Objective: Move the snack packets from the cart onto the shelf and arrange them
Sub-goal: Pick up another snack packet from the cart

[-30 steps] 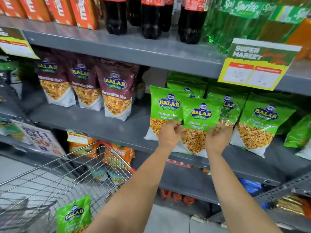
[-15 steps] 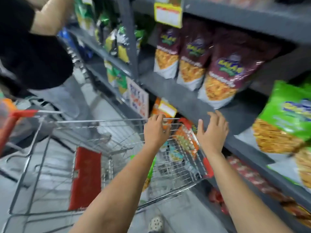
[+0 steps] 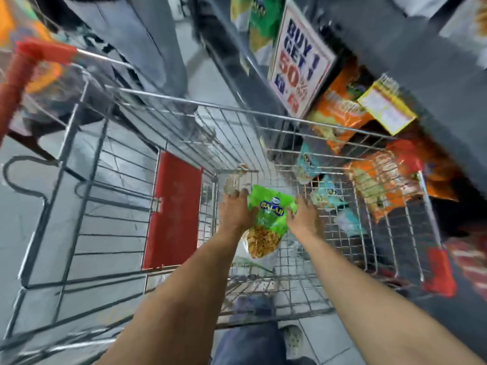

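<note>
A green snack packet (image 3: 271,214) with a blue logo lies at the bottom of the wire cart (image 3: 184,101). Both my arms reach down into the cart. My left hand (image 3: 234,209) is against the packet's left edge and my right hand (image 3: 303,217) against its right edge, fingers spread on both. The picture is blurred, and no closed grip on the packet shows. The grey shelf (image 3: 395,48) runs along the upper right, above and beside the cart.
Orange snack packets (image 3: 340,111) fill the low shelf behind the cart's right wall. A "Buy 1 Get 1" sign (image 3: 297,61) hangs from the shelf edge. The cart's red seat flap (image 3: 172,209) is left of my hands. Another person's legs (image 3: 147,40) stand beyond the cart.
My view swung from the shelf down into the cart. Both hands left the green packets on the shelf, passed over the cart's rim and now flank the packet at its bottom.
</note>
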A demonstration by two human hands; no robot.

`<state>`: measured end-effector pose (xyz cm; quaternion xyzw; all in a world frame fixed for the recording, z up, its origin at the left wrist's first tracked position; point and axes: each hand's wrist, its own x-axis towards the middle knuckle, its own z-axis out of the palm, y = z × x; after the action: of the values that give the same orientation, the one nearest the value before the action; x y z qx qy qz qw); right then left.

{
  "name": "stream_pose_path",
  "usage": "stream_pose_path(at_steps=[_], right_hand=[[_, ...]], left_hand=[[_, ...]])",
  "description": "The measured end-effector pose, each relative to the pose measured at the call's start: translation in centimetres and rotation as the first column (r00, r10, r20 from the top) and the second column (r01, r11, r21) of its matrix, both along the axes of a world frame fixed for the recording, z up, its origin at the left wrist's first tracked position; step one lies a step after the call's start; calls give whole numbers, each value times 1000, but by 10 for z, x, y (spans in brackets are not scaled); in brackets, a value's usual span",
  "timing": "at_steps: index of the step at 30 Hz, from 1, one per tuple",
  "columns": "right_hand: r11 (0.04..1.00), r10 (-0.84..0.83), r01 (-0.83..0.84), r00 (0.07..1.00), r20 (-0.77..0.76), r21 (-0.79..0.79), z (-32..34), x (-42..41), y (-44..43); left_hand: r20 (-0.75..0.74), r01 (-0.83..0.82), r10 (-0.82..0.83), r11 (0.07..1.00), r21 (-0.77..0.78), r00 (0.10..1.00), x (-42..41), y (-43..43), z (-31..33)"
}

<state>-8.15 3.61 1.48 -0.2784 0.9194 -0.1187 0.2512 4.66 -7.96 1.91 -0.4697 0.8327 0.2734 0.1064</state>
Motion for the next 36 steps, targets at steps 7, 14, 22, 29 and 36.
stream_pose_path(at_steps=[7, 14, 22, 29, 36], right_hand=[[937, -298, 203, 890, 346, 285, -77, 8, 2], [819, -571, 444, 682, 457, 363, -98, 10, -2], [764, -619, 599, 575, 534, 241, -16, -22, -9], [794, -578, 589, 654, 489, 150, -5, -22, 2], [772, -559, 634, 706, 435, -36, 61, -44, 18]], left_hand=[[188, -192, 141, 938, 290, 972, 3, 5, -67], [185, -263, 203, 873, 411, 962, 5, 12, -88], [75, -191, 178, 945, 266, 981, -23, -1, -8], [14, -197, 203, 927, 319, 979, -16, 7, -3], [-166, -45, 92, 963, 267, 982, -37, 10, 63]])
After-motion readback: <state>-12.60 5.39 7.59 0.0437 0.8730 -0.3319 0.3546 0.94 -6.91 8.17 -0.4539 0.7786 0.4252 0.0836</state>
